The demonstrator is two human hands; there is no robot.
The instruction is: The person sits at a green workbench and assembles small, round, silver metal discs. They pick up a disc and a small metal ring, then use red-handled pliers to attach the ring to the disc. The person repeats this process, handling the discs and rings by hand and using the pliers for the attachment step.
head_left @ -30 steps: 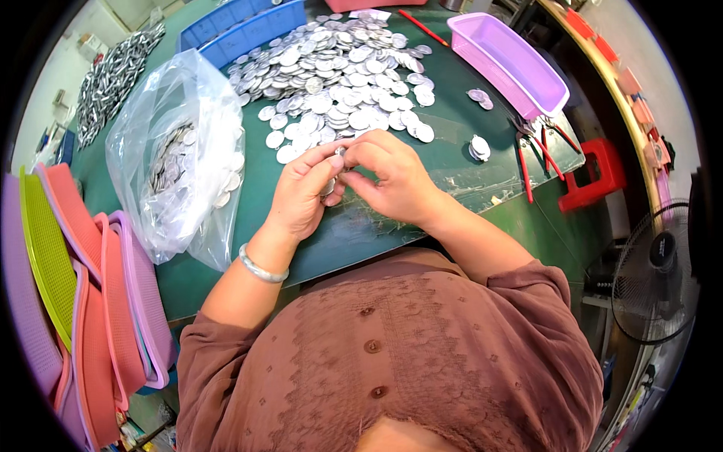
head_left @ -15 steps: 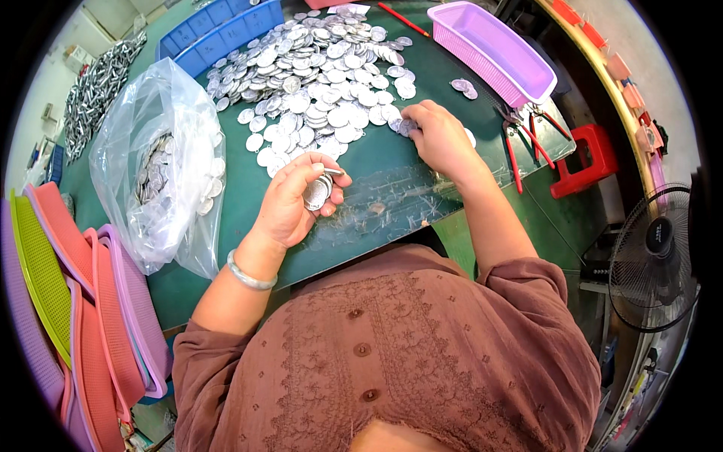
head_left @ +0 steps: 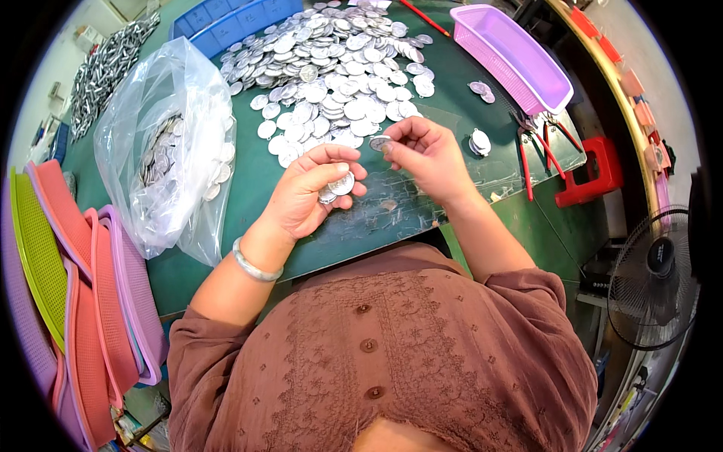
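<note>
My left hand [head_left: 312, 179] is closed around a few round silver metal discs [head_left: 341, 185], medal-like pieces that show between thumb and fingers. Between the thumb and fingertips of my right hand [head_left: 433, 160] is one more silver disc [head_left: 380, 142], held just right of the left hand's fingertips. A large heap of the same discs [head_left: 331, 68] spreads over the green table [head_left: 346, 230] beyond both hands. Right of my right hand lies a small stack of discs [head_left: 479, 142], and farther off a few loose ones [head_left: 482, 91].
A clear plastic bag of discs [head_left: 169, 158] stands left. A blue divided bin [head_left: 233, 26] and a pile of metal parts [head_left: 113, 68] lie behind. A purple basket [head_left: 512, 60], red-handled pliers [head_left: 526, 162], red stool [head_left: 595, 173] and fan [head_left: 651, 264] are right; stacked baskets [head_left: 83, 301] lower left.
My right hand has come back from the heap's right edge toward my left hand, bringing a disc between its fingertips. The small stack it partly hid now shows. The whole view has shifted slightly.
</note>
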